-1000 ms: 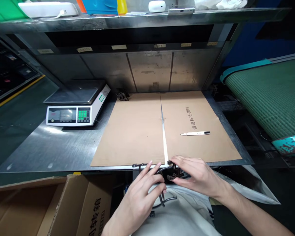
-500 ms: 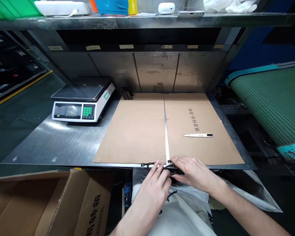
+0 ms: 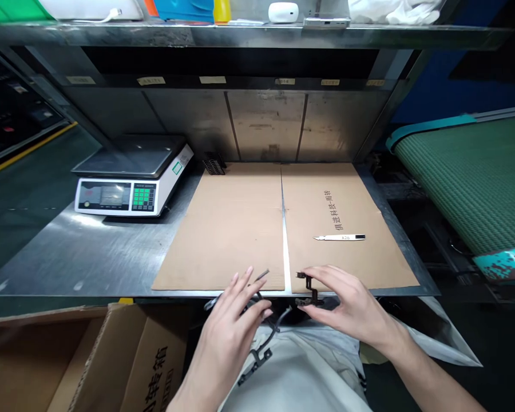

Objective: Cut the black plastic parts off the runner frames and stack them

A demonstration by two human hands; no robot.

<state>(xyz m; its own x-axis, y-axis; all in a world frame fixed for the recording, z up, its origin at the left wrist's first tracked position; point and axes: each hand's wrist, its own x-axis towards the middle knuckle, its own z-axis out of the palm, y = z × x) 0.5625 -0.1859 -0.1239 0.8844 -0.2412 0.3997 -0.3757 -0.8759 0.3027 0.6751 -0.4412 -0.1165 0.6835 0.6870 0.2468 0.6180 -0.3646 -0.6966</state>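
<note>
Beyond the right hand's (image 3: 347, 298) black part (image 3: 313, 294), a knife (image 3: 339, 237) reads "A26".

I see a thin, curved dark rod (image 3: 277, 328) in the left hand (image 3: 229, 329), partly hidden; its wider lower end hangs slanting below. A small dark bracket (image 3: 309, 286), with stepped middle, stands nearly upright, pinched in the right hand (image 3: 354, 300).

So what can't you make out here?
In the head view:
Thin curved black piece: partly hidden behind the left hand.
Small angular black piece: partly hidden by the right hand.
Grey rectangular scale display: reading too small.
Large brown cardboard box: cut off by left and bottom edges.
Pale paper labels: writing too small.
</note>
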